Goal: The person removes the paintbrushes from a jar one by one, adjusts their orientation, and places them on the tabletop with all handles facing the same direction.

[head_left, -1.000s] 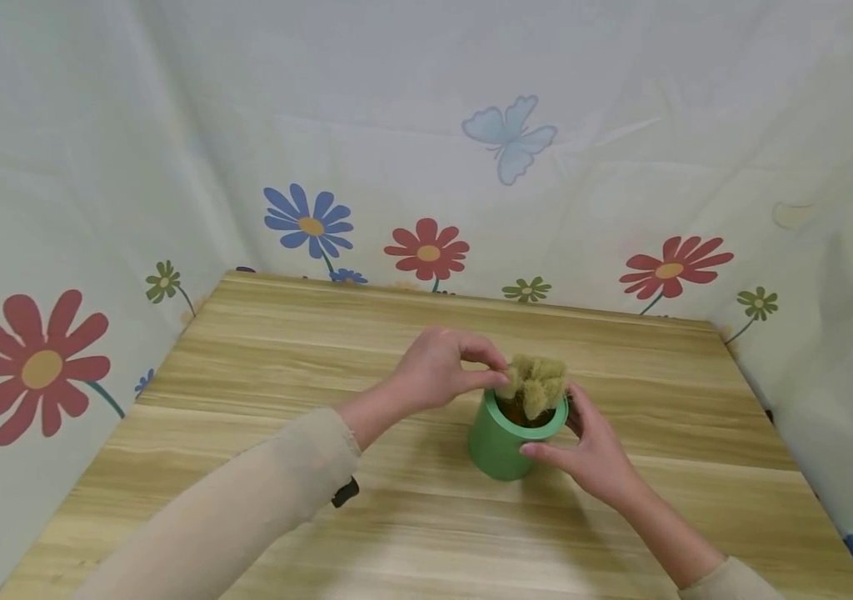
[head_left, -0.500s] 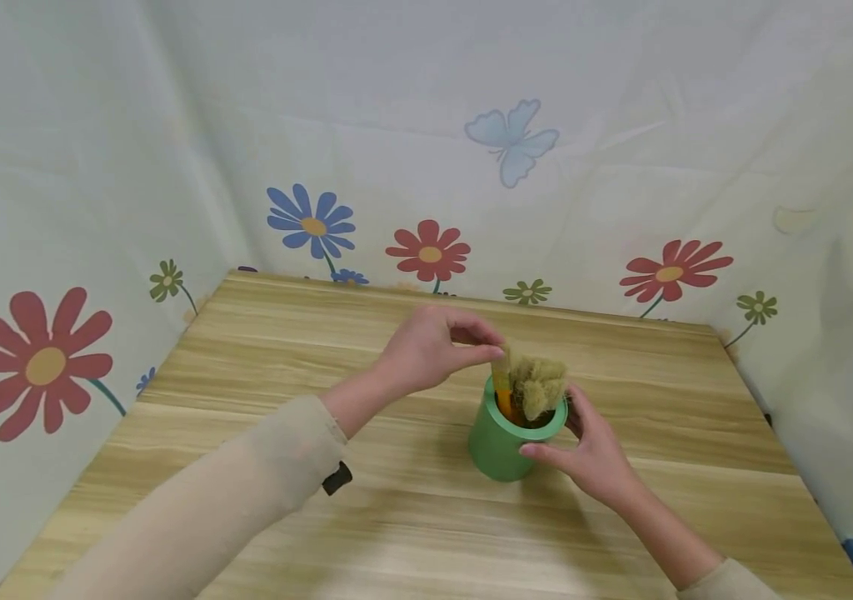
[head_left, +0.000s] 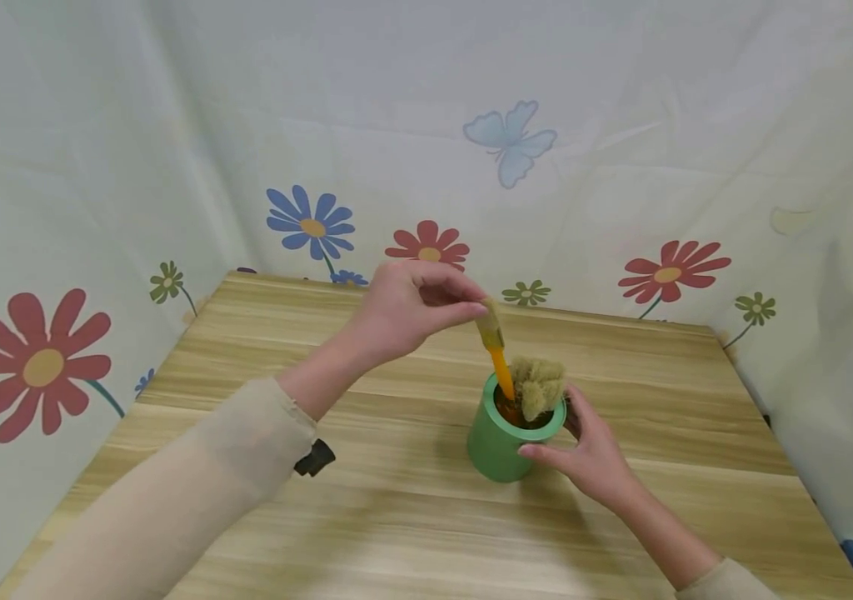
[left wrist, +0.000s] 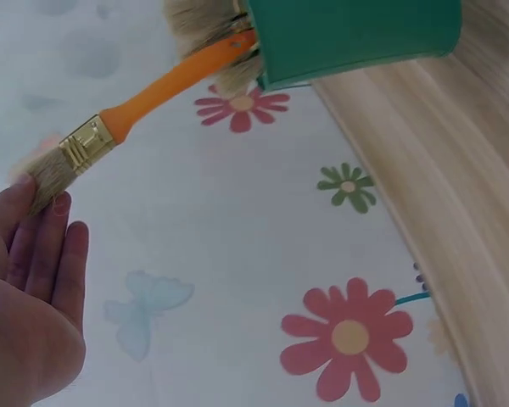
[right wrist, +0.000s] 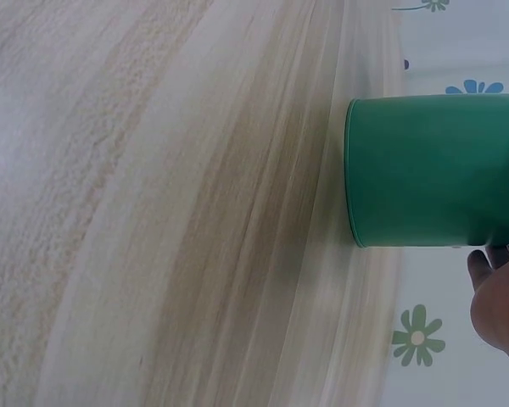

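My left hand (head_left: 415, 308) pinches a paintbrush (left wrist: 165, 87) by its pale bristles between thumb and fingers. Its orange handle points down, and in the left wrist view the handle's end sits right at the mouth of a green pot (head_left: 500, 446). More brushes (head_left: 539, 387) stand bristles-up in that pot. Low on the right, my right hand (head_left: 595, 458) grips the pot near its rim, thumb on the near side and fingers round the far side. Only part of this hand shows in the right wrist view, beside the green wall.
The pot stands on a wood-grain table (head_left: 306, 333), right of its middle. A white curtain (head_left: 366, 92) printed with flowers and a butterfly hangs along the back and both sides. A small black object (head_left: 314, 458) sits at the left cuff.
My left hand has risen up and to the left, drawing the paintbrush upward out of the bunch so its orange handle shows. The right hand and the pot have stayed in place.
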The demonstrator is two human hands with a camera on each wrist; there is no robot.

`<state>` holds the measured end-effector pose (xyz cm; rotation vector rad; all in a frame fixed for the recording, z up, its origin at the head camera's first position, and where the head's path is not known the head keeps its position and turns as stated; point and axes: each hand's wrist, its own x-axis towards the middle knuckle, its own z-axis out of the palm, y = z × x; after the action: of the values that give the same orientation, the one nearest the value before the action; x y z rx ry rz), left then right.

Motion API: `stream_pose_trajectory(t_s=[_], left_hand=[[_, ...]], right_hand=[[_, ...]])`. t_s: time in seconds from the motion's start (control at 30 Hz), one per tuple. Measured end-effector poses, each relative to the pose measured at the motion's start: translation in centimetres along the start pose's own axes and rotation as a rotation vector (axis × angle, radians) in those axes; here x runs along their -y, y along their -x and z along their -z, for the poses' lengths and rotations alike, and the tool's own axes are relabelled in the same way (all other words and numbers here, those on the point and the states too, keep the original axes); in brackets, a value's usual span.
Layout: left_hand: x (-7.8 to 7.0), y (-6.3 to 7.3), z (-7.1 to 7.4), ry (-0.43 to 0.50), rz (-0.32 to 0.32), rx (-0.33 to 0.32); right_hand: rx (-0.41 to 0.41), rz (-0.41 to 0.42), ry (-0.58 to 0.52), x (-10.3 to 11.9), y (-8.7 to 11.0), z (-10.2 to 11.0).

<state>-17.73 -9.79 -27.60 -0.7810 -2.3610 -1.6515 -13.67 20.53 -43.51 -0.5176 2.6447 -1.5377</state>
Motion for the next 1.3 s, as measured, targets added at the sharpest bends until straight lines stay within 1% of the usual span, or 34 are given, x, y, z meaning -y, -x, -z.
stream_pose_trajectory(t_s=[0.17,0.3,0.37,0.5,0.7,0.83,0.97,1.03,1.1,1.17,1.3], left_hand=[[-1.1,-0.2,1.6,0.02,-0.024,-0.057],[-1.4,0.0,3.0,0.016,-0.001,-0.079],[-1.2,0.2,3.8,0.008,0.015,-0.085],[-0.7,0.8,5.5,-0.053,0.045,-0.105],[0.4,2.5,7.9,-0.13,0.101,-0.124],[1.2,3.6,9.6,-0.216,0.162,-0.09],[2.3,4.6,11.3,-0.334,0.227,-0.026],[3.0,5.1,12.1,-0.373,0.249,0.006],[3.7,5.6,12.8,-0.394,0.268,0.037],[4.5,6.0,13.4,-0.401,0.274,0.065],[5.8,6.7,14.5,-0.424,0.301,0.094]], right_hand=[[-0.003,-0.005,0.002,0.0,0.1,0.1],[-0.002,0.007,0.007,0.0,0.0,0.1],[-0.003,0.008,0.01,0.0,-0.1,0.1],[-0.002,-0.001,0.009,0.0,-0.1,0.2],[0.0,-0.006,0.001,0.0,-0.1,0.1],[-0.002,0.001,-0.001,-0.2,-0.2,0.1],[-0.003,0.019,0.0,-0.4,-0.3,0.0],[-0.001,0.025,-0.004,-0.6,-0.3,-0.1],[0.0,0.029,-0.005,-0.7,-0.4,-0.2],[-0.002,0.031,-0.008,-0.8,-0.4,-0.2],[-0.009,0.032,-0.008,-0.9,-0.4,-0.3]])
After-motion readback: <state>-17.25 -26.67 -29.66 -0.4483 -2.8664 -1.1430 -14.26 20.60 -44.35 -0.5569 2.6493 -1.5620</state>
